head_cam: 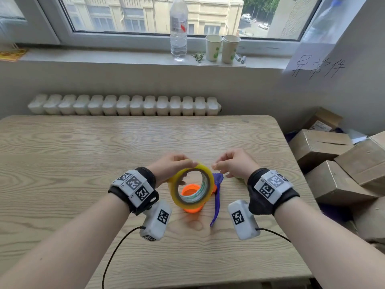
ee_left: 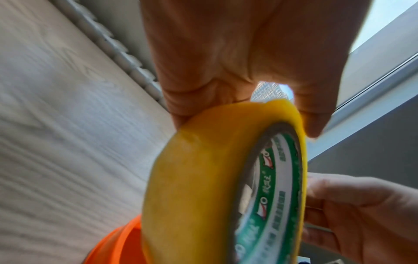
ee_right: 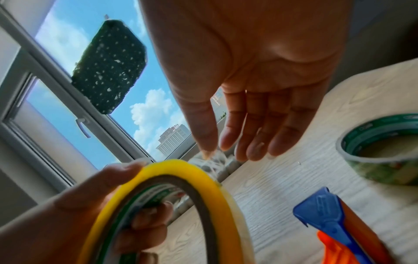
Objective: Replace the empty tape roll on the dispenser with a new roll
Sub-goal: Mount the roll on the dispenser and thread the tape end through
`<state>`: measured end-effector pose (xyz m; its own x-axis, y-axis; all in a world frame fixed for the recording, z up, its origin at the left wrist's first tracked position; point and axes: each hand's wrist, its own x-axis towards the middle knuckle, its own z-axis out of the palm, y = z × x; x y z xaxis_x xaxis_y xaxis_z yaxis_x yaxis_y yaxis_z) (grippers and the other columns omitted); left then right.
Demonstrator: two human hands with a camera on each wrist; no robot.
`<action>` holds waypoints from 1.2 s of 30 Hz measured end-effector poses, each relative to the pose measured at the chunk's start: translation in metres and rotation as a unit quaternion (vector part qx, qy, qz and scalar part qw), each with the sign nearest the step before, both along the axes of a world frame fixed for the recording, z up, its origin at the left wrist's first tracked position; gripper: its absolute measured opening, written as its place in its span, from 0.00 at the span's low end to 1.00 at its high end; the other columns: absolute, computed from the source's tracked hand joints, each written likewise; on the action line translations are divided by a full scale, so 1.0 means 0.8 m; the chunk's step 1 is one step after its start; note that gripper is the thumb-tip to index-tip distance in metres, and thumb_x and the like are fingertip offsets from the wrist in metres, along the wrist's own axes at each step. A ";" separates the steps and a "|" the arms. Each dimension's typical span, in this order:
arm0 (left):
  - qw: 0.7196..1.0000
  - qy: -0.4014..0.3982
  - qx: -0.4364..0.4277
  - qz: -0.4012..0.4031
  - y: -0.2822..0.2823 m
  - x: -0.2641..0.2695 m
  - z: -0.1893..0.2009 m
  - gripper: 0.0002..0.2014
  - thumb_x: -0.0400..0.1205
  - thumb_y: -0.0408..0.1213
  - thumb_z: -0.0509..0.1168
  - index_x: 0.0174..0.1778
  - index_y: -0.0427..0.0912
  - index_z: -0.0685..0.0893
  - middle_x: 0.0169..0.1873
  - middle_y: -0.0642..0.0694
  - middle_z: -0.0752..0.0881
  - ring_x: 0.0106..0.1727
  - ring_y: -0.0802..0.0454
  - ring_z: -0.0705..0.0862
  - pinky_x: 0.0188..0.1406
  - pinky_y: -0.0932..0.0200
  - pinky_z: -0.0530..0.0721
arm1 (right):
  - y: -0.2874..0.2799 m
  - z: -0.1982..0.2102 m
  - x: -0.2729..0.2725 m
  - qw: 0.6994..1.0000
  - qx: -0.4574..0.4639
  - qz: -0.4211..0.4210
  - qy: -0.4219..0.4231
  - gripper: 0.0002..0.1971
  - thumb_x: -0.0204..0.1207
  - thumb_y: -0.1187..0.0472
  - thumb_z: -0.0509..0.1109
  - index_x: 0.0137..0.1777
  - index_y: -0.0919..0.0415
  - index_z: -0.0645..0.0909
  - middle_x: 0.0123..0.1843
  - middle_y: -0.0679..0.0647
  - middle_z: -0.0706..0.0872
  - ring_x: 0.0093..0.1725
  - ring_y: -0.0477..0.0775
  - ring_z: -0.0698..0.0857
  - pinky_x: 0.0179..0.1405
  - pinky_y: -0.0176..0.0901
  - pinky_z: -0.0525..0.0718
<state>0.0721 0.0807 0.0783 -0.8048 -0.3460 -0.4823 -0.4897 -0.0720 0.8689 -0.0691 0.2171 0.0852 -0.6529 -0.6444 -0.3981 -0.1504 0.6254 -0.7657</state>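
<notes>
My left hand (head_cam: 181,162) grips a full roll of yellowish clear tape (head_cam: 190,184) by its top rim, thumb outside and fingers inside the core, upright above the table. Seen through and below the roll, the dispenser lies on the table with its orange hub (head_cam: 190,191) and blue handle (head_cam: 216,205). My right hand (head_cam: 220,165) is just right of the roll's top, and its thumb and forefinger seem to pinch the tape's loose end (ee_right: 210,156). The empty green-printed core (ee_right: 380,148) lies flat on the table to the right, beyond the dispenser (ee_right: 328,223).
The wooden table (head_cam: 83,163) stands against a wall with a radiator (head_cam: 125,105). A water bottle (head_cam: 178,28) and two paper cups (head_cam: 221,49) stand on the windowsill. Cardboard boxes (head_cam: 337,163) are stacked right of the table.
</notes>
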 end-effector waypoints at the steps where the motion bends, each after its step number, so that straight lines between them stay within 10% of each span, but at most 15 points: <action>1: 1.000 0.000 0.017 0.004 0.002 0.001 -0.005 0.07 0.79 0.39 0.67 0.42 0.38 0.81 0.27 0.45 0.77 0.21 0.59 0.78 0.35 0.54 0.87 | 0.001 -0.002 -0.001 1.000 -0.006 -0.005 -0.009 0.10 0.71 0.64 0.75 0.30 0.58 0.80 0.33 0.56 0.84 0.33 0.51 0.81 0.30 0.39 0.80; 13: 0.990 -0.032 0.080 0.115 0.005 0.006 -0.078 0.16 0.84 0.48 0.58 0.37 0.40 0.77 0.29 0.46 0.72 0.32 0.52 0.71 0.44 0.47 0.81 | 0.010 -0.042 -0.006 0.993 0.094 0.058 0.029 0.07 0.71 0.54 0.75 0.39 0.56 0.83 0.39 0.53 0.87 0.27 0.47 0.78 0.24 0.37 0.76; 28: 0.994 -0.074 -0.050 0.058 -0.013 0.006 -0.113 0.13 0.81 0.50 0.63 0.50 0.45 0.85 0.41 0.51 0.86 0.49 0.53 0.83 0.49 0.51 0.85 | -0.013 -0.074 -0.011 0.983 0.152 0.047 0.092 0.06 0.66 0.52 0.75 0.39 0.46 0.80 0.52 0.53 0.87 0.54 0.57 0.85 0.55 0.56 0.85; 36: 0.985 -0.141 -0.097 -0.025 -0.018 0.009 -0.133 0.15 0.73 0.42 0.74 0.53 0.40 0.86 0.45 0.45 0.87 0.48 0.50 0.84 0.46 0.58 0.82 | -0.019 -0.078 -0.010 0.976 0.189 0.044 0.102 0.19 0.66 0.48 0.75 0.56 0.50 0.80 0.56 0.53 0.84 0.57 0.56 0.83 0.59 0.54 0.83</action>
<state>0.0790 0.0660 -0.0278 -0.6664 -0.4175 -0.6178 -0.7123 0.1116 0.6929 -0.0772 0.2022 0.0232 -0.6915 -0.5344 -0.4860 -0.3419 0.8348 -0.4315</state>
